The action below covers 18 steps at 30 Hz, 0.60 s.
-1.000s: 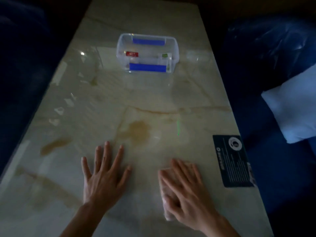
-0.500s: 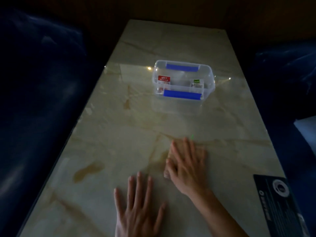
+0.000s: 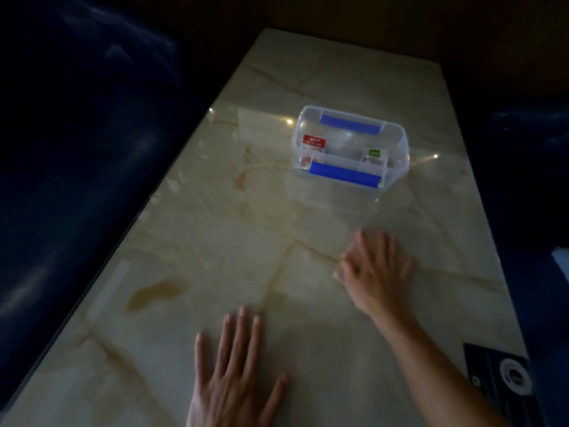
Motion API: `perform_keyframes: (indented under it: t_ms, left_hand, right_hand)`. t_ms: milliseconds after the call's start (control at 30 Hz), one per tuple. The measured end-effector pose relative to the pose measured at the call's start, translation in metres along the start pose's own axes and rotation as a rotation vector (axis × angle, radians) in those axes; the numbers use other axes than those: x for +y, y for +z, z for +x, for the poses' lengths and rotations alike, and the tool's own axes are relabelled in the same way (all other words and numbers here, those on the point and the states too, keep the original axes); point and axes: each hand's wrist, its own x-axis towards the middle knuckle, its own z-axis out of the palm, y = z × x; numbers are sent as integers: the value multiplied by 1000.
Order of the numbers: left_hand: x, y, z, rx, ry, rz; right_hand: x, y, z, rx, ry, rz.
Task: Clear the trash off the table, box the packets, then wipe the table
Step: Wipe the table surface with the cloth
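My right hand (image 3: 377, 274) lies flat on a pale wipe (image 3: 336, 274) in the middle of the marble table (image 3: 215, 229); only a corner of the wipe shows at the thumb side, and the hand is blurred. My left hand (image 3: 235, 377) rests flat on the near part of the table with fingers spread and nothing in it. Beyond both hands stands a clear plastic box (image 3: 351, 146) with blue clips. Inside it I see a red-labelled packet (image 3: 313, 142) at the left and a green-labelled packet (image 3: 374, 155) at the right.
A dark printed card (image 3: 505, 383) lies at the table's near right edge. Dark blue seats (image 3: 77, 149) run along both long sides. A brown mark (image 3: 154, 294) in the marble sits left of my hands.
My right hand slid the wipe away from me, from the near edge to mid-table, then a little to the right. My view swung left and forward. The left hand stayed flat.
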Motion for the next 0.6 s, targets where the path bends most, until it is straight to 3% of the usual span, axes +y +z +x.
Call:
perform_keyframes:
  t_ms: [133, 200, 267, 333, 433, 500, 533, 600]
  left_hand:
    - [1, 4, -1, 35, -62, 20]
    - [2, 1, -4, 23, -100, 27]
    - [4, -4, -8, -1, -167, 19]
    - [2, -9, -12, -29, -206, 12]
    - [-5, -12, -20, -42, -196, 14]
    - [-7, -13, -23, -35, -173, 11]
    - [-8, -14, -23, -39, -170, 10]
    - [-7, -14, -22, -57, -178, 16]
  right_hand:
    - [-76, 4, -46, -1, -490, 17]
    - [-76, 2, -80, -31, -691, 64]
    - [-45, -1, -90, -51, -767, 72]
    - [-2, -1, -75, -38, -708, 7]
    - [28, -4, -24, 1, -327, -95]
    - [6, -4, 1, -4, -129, -47]
    - [-13, -1, 4, -11, -127, -24]
    - [-57, 5, -10, 1, -318, -18]
